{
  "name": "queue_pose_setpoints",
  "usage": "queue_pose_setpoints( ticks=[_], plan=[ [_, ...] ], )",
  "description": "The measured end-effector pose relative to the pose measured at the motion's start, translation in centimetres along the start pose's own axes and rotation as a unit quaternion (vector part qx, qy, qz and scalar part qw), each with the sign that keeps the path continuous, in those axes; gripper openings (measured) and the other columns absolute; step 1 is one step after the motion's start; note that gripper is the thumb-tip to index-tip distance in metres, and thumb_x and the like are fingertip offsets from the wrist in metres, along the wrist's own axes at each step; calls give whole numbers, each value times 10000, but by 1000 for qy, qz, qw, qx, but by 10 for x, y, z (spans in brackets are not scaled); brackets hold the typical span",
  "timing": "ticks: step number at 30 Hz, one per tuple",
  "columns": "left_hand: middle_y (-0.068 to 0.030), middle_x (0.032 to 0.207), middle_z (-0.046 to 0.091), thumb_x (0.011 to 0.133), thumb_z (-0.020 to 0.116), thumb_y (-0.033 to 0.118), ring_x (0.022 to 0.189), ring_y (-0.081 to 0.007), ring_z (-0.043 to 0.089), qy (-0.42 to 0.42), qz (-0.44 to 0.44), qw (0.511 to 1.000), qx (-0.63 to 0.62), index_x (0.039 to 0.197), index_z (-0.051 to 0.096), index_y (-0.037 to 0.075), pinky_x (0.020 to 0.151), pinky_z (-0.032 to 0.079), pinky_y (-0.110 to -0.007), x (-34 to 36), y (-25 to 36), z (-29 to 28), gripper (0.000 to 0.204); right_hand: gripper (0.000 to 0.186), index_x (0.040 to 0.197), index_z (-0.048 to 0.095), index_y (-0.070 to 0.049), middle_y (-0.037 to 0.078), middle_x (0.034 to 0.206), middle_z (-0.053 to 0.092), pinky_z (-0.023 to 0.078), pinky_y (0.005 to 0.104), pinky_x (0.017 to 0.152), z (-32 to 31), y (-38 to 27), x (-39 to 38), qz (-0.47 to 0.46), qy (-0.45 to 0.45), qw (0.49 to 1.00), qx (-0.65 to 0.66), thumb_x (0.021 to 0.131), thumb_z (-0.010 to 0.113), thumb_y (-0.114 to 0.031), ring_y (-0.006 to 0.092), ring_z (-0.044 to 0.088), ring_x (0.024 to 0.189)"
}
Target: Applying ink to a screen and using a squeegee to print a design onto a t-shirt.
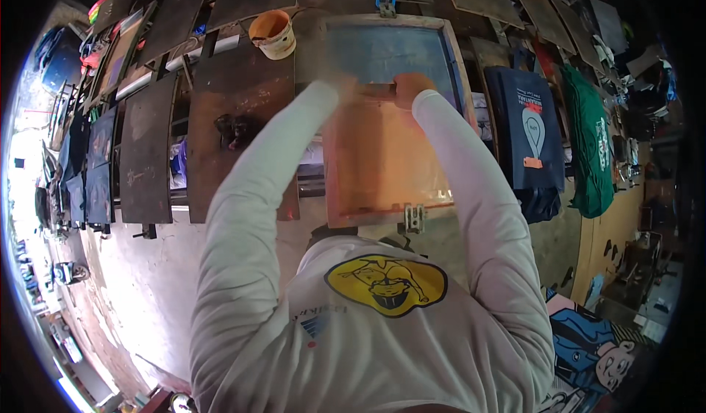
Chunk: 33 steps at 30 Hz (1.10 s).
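Note:
A wooden-framed printing screen point(397, 163) lies in front of me, its mesh orange on the near part and blue-grey on the far part. Across its middle runs a dark squeegee point(378, 91), partly hidden by my hands. My right hand point(414, 89) is closed round the squeegee's right end. At the other end is my left hand point(341, 86), blurred by motion, seemingly gripping it too. Both arms reach forward in white sleeves. Metal clamps stand at the screen's far edge and near edge, the far clamp point(385, 5) with a blue part.
Left of the screen, an orange-stained white bucket point(273, 36) stands on a dark board point(239, 111). A dark crumpled item point(234, 130) lies nearer me. To the right hang a navy printed bag point(526, 126) and a green bag point(588, 141). More boards stretch along both sides.

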<state>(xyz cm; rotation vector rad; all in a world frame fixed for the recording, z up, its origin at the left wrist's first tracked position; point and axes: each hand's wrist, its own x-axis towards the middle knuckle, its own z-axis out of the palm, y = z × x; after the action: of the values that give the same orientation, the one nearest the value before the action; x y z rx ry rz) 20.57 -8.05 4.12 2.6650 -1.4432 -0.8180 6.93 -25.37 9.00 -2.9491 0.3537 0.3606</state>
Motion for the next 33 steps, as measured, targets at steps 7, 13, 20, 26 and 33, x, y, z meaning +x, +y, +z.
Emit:
queue_pose_setpoints(
  ticks=[7, 13, 20, 26, 33],
  plan=[
    [-154, 1097, 718, 826, 726, 149, 1028, -296, 694, 132, 98, 982, -97, 1198, 654, 61, 881, 550, -434, 58, -53, 88, 390, 434, 1107, 740, -204, 164, 1067, 715, 541, 431, 816, 63, 25, 45, -82, 42, 992, 83, 763, 697, -463, 347, 694, 949],
    [-184, 1155, 688, 910, 564, 199, 1034, -338, 676, 177, 65, 977, -97, 1246, 635, 153, 876, 543, -449, -21, 27, 27, 346, 381, 1177, 704, -278, 161, 1131, 697, 531, 467, 894, 37, -11, -21, -62, 57, 990, 117, 832, 671, -437, 373, 670, 1021],
    [-229, 904, 698, 821, 650, 251, 818, -378, 690, 179, 19, 983, 29, 1106, 682, 88, 725, 549, -491, -83, 62, 99, 330, 310, 942, 714, -95, 205, 913, 713, 538, 503, 770, 120, -30, -76, -119, 155, 965, 176, 818, 634, -368, 387, 694, 866],
    [-180, 905, 702, 834, 671, 270, 837, -385, 684, 115, -21, 986, -121, 1173, 630, 99, 735, 552, -473, -134, 71, 80, 381, 240, 974, 689, -95, 218, 869, 704, 530, 526, 759, 80, -25, -106, -45, -15, 996, 80, 801, 604, -237, 413, 685, 843],
    [-180, 1036, 684, 849, 676, 446, 982, -385, 655, 214, 31, 974, -67, 1035, 621, 75, 833, 527, -477, -22, 18, 33, 418, 214, 978, 694, -96, 249, 956, 694, 534, 505, 820, 44, 13, 9, -20, 14, 999, 44, 823, 606, -215, 401, 678, 943]
  ],
)
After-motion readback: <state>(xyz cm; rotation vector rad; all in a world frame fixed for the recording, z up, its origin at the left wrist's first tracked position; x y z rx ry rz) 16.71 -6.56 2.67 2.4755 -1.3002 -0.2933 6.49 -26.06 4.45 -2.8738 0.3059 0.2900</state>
